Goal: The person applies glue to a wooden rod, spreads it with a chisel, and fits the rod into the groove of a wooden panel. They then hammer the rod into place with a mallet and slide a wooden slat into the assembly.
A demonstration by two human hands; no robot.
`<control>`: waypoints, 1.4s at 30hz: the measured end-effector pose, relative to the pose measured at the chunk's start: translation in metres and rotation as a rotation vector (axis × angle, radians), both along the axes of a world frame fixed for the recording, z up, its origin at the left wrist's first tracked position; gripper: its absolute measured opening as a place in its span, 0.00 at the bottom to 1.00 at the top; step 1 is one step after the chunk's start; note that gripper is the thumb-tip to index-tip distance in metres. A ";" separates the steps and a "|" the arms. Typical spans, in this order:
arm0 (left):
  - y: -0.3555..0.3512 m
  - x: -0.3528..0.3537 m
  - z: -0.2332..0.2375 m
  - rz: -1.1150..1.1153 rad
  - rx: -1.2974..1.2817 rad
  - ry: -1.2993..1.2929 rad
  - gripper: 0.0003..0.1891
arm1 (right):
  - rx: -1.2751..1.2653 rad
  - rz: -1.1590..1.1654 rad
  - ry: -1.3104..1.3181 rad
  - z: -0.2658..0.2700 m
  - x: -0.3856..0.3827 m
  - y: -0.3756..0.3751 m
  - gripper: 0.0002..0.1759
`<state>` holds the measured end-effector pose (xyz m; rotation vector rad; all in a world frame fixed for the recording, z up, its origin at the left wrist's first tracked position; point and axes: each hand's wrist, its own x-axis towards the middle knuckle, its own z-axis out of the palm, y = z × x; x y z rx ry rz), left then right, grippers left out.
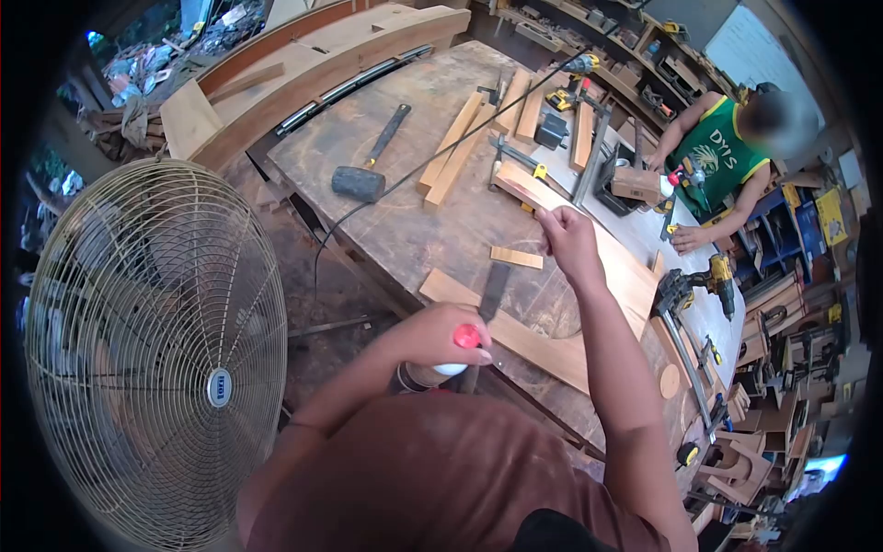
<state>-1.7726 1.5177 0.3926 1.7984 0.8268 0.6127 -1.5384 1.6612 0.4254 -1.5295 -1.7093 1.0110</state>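
Observation:
My left hand (pixel 432 336) is closed around a bottle with a white neck and red cap (pixel 467 337), held close to my chest at the near edge of the workbench (pixel 414 221). My right hand (pixel 567 241) reaches out over the bench and rests its fingers on a long wooden board (pixel 612 262) that lies across the top. A small flat wood piece (pixel 516 257) lies just left of that hand. A second long board (pixel 515 333) and a dark flat tool (pixel 493 290) lie between my hands.
A black mallet (pixel 363 170) and several wood strips (pixel 455 147) lie farther out on the bench. A large standing fan (pixel 152 350) is at my left. Another person in a green shirt (pixel 717 156) works at the far right. A cordless drill (pixel 719 281) sits near clamps.

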 end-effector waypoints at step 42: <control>0.079 -0.035 -0.033 0.347 -0.043 -0.523 0.05 | 0.223 -0.014 -0.204 -0.178 -0.088 0.078 0.30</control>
